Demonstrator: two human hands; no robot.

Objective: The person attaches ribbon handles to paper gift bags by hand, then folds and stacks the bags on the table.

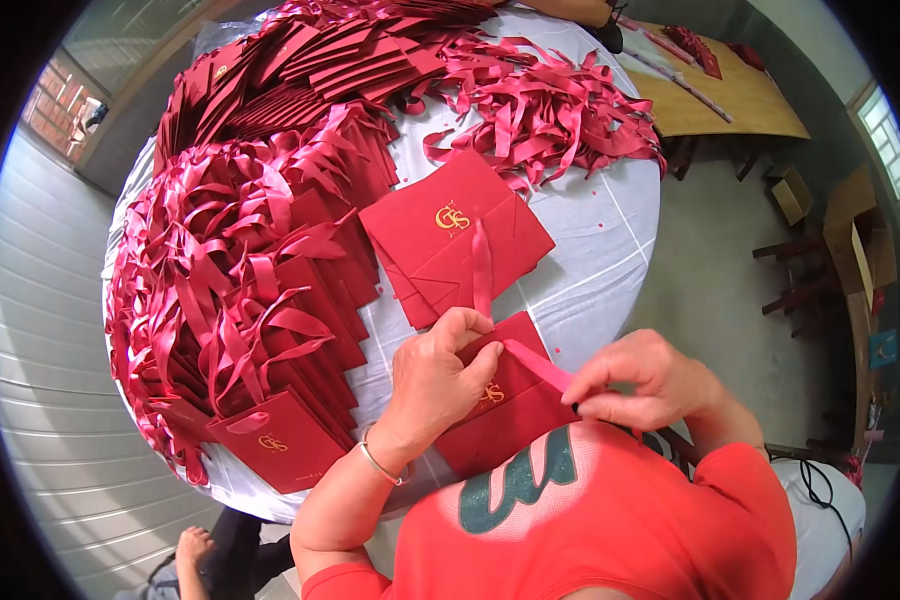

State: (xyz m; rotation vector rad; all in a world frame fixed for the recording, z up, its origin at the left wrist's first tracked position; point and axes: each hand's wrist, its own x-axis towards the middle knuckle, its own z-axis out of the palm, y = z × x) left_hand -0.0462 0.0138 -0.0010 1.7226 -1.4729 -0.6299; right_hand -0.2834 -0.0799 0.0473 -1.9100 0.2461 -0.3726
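Note:
In front of my chest lies a red paper gift bag [505, 402] with a gold logo, partly hidden under my hands. My left hand [438, 372] is closed at its top edge, thumb and fingers pinching where a pink ribbon [538, 364] meets the bag. The other length of that ribbon stretches to my right hand [635, 382], which pinches it and holds it taut to the right. A small black tip, too small to name, shows at my right fingers. Just beyond, a small stack of flat red bags [420, 215] has a ribbon lying across it.
Rows of bags with ribbon handles [220, 240] fill the table's left side. Flat bags [310, 75] are piled at the back, beside loose ribbons [560, 115]. Another person's hand [195, 545] shows at lower left. A yellow table [735, 100] stands at upper right.

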